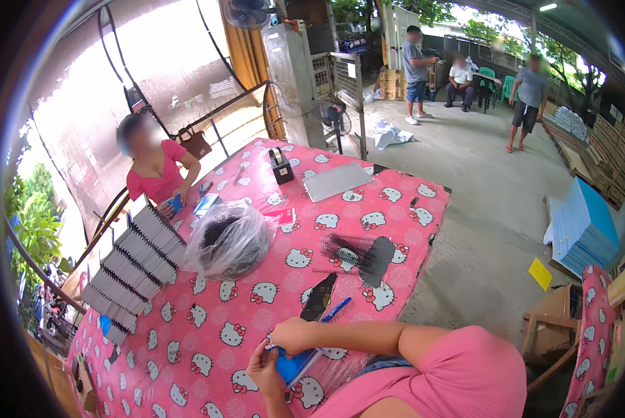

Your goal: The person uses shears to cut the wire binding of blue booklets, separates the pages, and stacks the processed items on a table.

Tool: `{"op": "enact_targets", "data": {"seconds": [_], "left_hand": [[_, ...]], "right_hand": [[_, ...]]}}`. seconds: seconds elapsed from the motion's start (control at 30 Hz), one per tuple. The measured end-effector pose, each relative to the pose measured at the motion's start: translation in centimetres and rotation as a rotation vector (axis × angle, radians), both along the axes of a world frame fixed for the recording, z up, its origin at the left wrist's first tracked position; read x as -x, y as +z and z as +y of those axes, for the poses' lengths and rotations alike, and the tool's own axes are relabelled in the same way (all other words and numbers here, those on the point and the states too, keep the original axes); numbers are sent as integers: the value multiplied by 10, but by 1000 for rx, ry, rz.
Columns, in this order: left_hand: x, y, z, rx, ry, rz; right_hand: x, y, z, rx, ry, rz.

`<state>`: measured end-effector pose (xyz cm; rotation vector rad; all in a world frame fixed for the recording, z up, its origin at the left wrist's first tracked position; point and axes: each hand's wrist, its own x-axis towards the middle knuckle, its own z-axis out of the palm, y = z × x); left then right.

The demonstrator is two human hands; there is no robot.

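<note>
Head view: we saw left hand and right hand closed on a blue booklet over the table; it looked unfinished. Stacked booklets seemed done; loose black coils lay unused.

The tabletop is fitted with a pink, cat-patterned cover. Pale sheeting forms the left boundary and admits strong daylight. An orange curtain hangs adjacent to a grey pillar; an upper fan is located near the curtain's top. A metal mesh gate stands right of the pillar. The floor is grey (it appears to be concrete). Green chairs are positioned at the rear. Overhead, a lit tube lamp is installed beneath the roof. Stacked cartons line the right side.
</note>
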<state>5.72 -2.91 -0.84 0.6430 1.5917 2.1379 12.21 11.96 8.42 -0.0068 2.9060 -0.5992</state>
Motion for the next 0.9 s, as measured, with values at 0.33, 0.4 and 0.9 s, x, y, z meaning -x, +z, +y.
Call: {"op": "enact_targets", "data": {"seconds": [0.33,0.4,0.9], "left_hand": [[-2,11,-9,46,74,-41],[-5,18,-1,52,44,-93],[-5,34,10,131,-68,-10]], "right_hand": [[-13,23,-17,77,-66,117],[-6,10,-11,58,-33,49],[-59,-45,110,584,-748,374]]}}
